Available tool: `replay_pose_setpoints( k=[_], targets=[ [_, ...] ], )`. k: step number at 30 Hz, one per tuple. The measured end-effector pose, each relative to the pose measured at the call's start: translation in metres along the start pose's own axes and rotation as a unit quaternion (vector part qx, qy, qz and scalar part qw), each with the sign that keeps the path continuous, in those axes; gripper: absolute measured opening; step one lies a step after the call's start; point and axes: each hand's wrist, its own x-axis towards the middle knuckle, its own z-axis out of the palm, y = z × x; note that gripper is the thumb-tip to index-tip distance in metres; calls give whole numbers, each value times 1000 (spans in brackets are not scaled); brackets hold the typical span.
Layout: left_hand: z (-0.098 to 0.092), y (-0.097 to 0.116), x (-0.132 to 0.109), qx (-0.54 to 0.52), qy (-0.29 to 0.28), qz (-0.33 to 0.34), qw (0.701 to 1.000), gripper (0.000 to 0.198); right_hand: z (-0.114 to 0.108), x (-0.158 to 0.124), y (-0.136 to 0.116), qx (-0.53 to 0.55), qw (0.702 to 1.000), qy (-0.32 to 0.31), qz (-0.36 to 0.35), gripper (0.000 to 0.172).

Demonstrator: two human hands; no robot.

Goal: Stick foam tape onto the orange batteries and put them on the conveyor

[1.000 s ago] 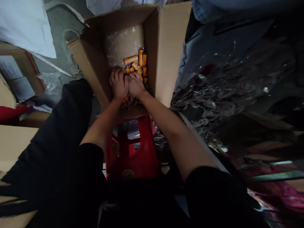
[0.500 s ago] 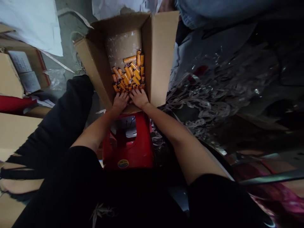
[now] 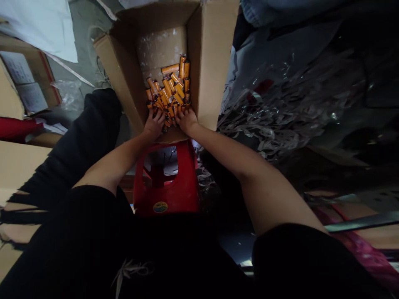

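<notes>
The box (image 3: 217, 62) is matt brown cardboard; the cylinders (image 3: 168, 89) inside it have a smooth, glossy orange skin, seemingly plastic; below the box, the stool (image 3: 174, 199) is smooth red plastic; right of the box, the strips (image 3: 271, 135) look shiny and crinkled; left of it, the trouser leg (image 3: 96, 124) is matt dark cloth

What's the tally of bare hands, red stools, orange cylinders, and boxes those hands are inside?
Left hand and right hand: 2
Red stool: 1
Open cardboard box: 1
Total: 4
Orange cylinders: too overlapped to count, left out
</notes>
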Motion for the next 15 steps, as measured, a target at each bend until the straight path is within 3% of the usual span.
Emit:
replay_pose_setpoints(
  k=[9, 15],
  targets=[
    [-9, -1, 8, -27, 11, -10, 1000, 56, -22, 7, -2, -25, 999, -24, -15, 54],
    [-36, -19, 20, -72, 17, 20, 997, 37, -34, 3, -7, 6, 1000, -5, 17, 55]
  ],
)
